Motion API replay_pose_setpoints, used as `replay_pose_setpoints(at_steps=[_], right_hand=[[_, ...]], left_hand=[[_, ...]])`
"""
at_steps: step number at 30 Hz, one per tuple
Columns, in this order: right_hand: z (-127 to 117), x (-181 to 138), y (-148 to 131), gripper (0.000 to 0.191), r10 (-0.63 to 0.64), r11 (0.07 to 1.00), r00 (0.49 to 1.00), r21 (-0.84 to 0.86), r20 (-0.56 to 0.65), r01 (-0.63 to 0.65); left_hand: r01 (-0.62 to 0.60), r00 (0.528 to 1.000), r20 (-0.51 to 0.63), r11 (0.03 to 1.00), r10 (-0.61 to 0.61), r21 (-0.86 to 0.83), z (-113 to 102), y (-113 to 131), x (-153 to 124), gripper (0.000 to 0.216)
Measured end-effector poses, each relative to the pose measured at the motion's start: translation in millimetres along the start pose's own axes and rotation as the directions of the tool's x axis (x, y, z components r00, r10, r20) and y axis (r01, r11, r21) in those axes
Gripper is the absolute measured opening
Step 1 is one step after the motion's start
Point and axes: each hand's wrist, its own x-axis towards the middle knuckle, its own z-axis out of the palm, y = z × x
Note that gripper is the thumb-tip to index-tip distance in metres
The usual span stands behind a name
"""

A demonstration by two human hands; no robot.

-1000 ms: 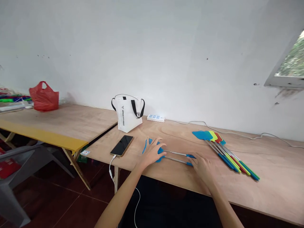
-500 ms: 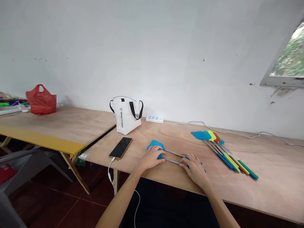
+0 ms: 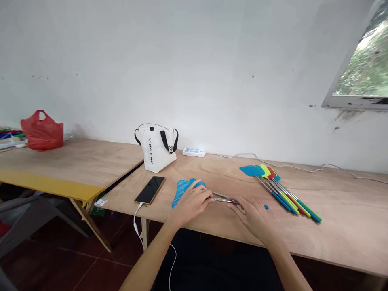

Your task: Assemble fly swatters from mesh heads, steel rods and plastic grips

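Note:
Two blue fly swatters with metal rods lie crosswise before me. The perforated head of the nearer fly swatter [image 3: 180, 190] sticks out left of my left hand, and the head of the other fly swatter [image 3: 197, 182] shows just behind it. My left hand [image 3: 194, 202] pinches the nearer swatter's rod close to its head. My right hand [image 3: 250, 214] is closed around the handle end, with a blue tip poking out past the fingers. Most of both handles is hidden under that hand. To the right lies a fanned row of fly swatters [image 3: 287, 196] in blue, yellow, red and green.
A phone [image 3: 150, 190] on a white cable lies left of my hands. Behind it stand a white bag [image 3: 159, 151] with black handles and a power strip [image 3: 194, 152]. A red plastic bag [image 3: 44, 131] sits on the other table [image 3: 91, 155], across a gap.
The nearer swatter's head has come out to the left and turned from under my left hand, and the two rods now converge. My left hand has changed to a pinch. The view has shifted slightly.

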Motion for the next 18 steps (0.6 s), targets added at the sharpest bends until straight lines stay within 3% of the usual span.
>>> replay_pose_setpoints(at_steps=[4,8,14,18], right_hand=[[-1,-2,-6,0.038,-0.075,0.990,0.993,-0.129,-0.088,0.064],[-16,-5,20,0.041,-0.121,0.987,0.986,-0.118,-0.114,0.107],[-50,-15,90,0.049,0.018,0.995,0.996,-0.098,-0.086,-0.026],[-59,-21,97,0.053,0.083,0.985,0.988,-0.137,-0.128,-0.101]], left_hand=[[-0.076,0.997,-0.022,0.996,0.078,0.051,-6,-1,0,0.026],[-0.134,0.990,-0.043,0.988,0.138,0.081,-22,-22,-7,0.031],[-0.013,0.993,-0.112,0.995,0.023,0.095,-46,-47,-21,0.027],[0.008,0.993,-0.121,0.995,0.004,0.097,-48,-38,-21,0.026]])
